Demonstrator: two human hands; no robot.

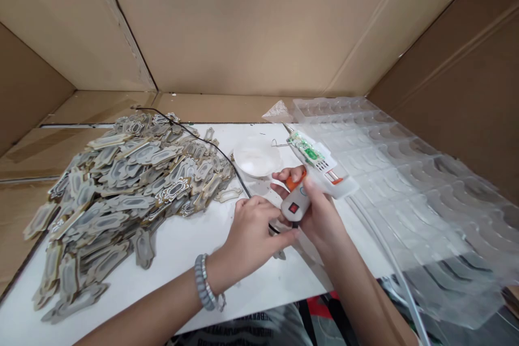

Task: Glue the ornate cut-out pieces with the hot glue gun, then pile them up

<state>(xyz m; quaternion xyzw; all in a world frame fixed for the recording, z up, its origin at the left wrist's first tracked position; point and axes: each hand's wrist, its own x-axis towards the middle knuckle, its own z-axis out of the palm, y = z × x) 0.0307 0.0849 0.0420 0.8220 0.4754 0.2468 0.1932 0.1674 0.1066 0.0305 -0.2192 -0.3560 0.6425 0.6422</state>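
Note:
My right hand (320,213) is wrapped around the grey handle of a hot glue gun (302,200), which has an orange trigger and a red switch. Its white body with green markings points away toward the upper left, and a thin wire stand sticks out near the nozzle. Close beside the handle's base, my left hand (253,232) has its fingers closed on the black power cord (219,150). The cord comes from the far left, passes under the left hand and joins the handle. A white round dish (257,157) lies just beyond both hands.
A large heap of grey and gold label-frame-shaped plates (133,194) covers the table's left side. Clear plastic compartment trays (405,184) stand on the right. A clear plastic bag (278,112) lies at the back. Cardboard walls (251,21) enclose the white table (182,259).

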